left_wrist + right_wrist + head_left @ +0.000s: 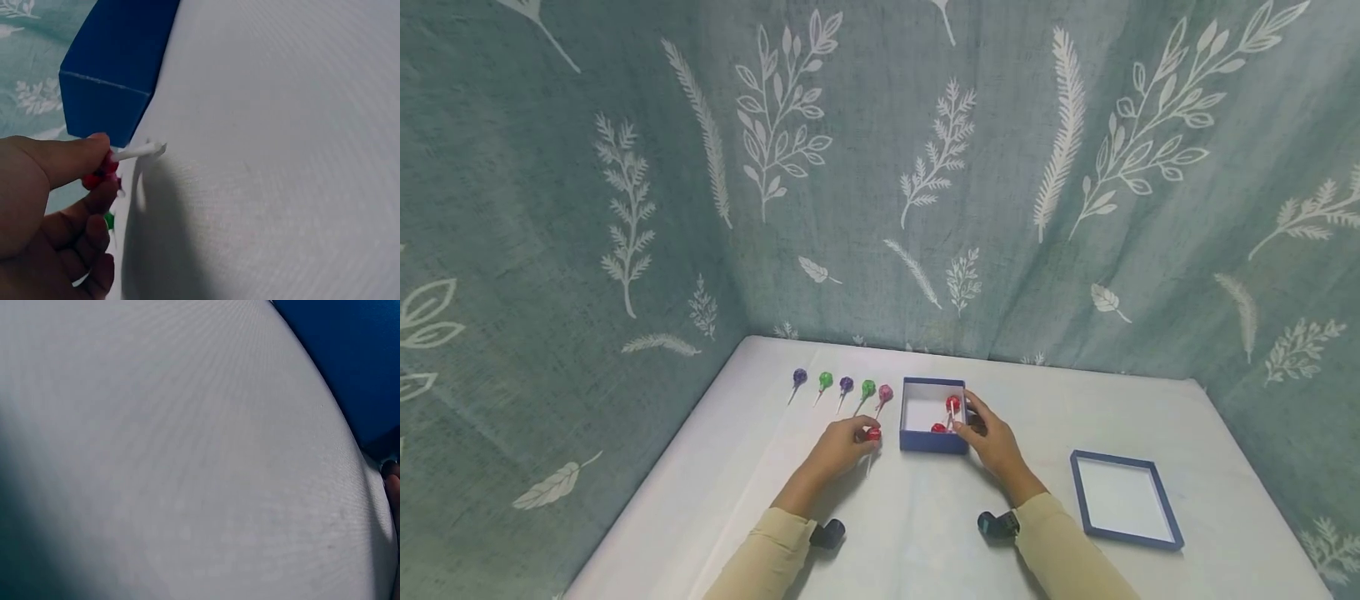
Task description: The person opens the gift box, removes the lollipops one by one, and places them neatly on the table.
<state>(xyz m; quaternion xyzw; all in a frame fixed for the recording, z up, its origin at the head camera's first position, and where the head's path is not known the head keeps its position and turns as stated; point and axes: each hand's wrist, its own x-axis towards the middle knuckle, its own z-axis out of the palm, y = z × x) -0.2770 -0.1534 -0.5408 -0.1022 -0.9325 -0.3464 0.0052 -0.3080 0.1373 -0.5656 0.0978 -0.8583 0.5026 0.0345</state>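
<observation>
My left hand (837, 448) pinches a red lollipop (873, 434) between thumb and forefinger, just left of the open blue box (934, 442). In the left wrist view the white stick of that lollipop (137, 151) points away from the fingertips, over the white cloth. My right hand (995, 437) grips the box by its right side, with the thumb near the front corner. Inside the box lie a red lollipop (952, 403) and another red lollipop (938, 427), partly hidden by the front wall. The right wrist view catches only a bit of the fingers (392, 472) beside the box.
Left of the box, a row of lollipops runs along the table (910, 517): purple (800, 377), green (825, 380), purple (846, 384), green (868, 387) and pink (885, 392). A blue-rimmed lid (1127, 497) lies at the right. Patterned curtains (880, 275) stand behind.
</observation>
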